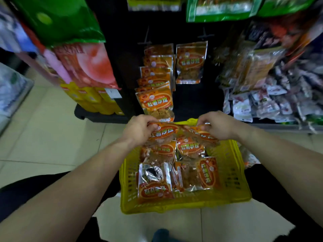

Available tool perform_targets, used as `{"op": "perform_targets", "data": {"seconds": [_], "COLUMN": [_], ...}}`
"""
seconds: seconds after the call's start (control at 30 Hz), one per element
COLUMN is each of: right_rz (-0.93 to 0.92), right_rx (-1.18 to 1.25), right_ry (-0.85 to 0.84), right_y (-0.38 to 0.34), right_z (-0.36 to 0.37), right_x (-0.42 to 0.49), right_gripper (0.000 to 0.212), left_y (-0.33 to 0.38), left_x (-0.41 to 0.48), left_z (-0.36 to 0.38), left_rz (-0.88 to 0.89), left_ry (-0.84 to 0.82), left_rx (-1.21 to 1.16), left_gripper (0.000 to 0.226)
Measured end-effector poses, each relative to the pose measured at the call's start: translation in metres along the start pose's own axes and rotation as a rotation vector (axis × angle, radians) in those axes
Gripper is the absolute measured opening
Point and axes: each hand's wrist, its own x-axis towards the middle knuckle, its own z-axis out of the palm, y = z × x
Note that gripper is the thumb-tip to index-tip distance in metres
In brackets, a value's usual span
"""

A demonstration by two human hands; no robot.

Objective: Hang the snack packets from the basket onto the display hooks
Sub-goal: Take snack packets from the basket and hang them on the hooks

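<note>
head | left hand [138,130] fingers pinch top edge of orange snack packet [164,132] | right hand [218,125] fingers pinch second packet [202,134] just beside | both packets over far end of yellow basket [232,172] | loose packets [190,149] lie inside | hung packets [155,100] on rack behind

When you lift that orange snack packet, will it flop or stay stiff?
Probably floppy: the orange snack packet bends where the left hand pinches it. Likely light: held by just its top edge. Its shiny foil could be slippery.
</note>
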Motion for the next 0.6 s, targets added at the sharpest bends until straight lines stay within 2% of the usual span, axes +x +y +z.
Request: {"op": "perform_targets", "data": {"seconds": [0.1,0.23,0.37,0.47,0.6], "right_rz": [-0.08,-0.129,-0.12,-0.112,-0.125], "right_rx": [0.0,0.076,0.178,0.126,0.075], "right_ry": [0.069,0.114,0.172,0.139,0.098], "right_y": [-0.021,-0.042,-0.045,-0.042,-0.044], "right_z": [-0.045,-0.085,-0.089,-0.09,-0.091], "right_x": [-0.024,-0.053,-0.069,-0.067,-0.054], "right_gripper": [0.007,0.013,0.009,0.013,0.016], "left_y": [0.018,0.038,0.042,0.04,0.048], "left_x": [-0.011,-0.02,-0.032,-0.034,-0.025], "left_z": [-0.037,-0.071,-0.08,-0.08,-0.078], "left_rz": [0.046,0.094,0.088,0.055,0.092], "left_ry": [0.051,0.106,0.24,0.334,0.303], "left_rx": [-0.031,-0.083,-0.091,-0.083,-0.153], "left_gripper": [0.01,0.01,0.01,0.01,0.014]}}
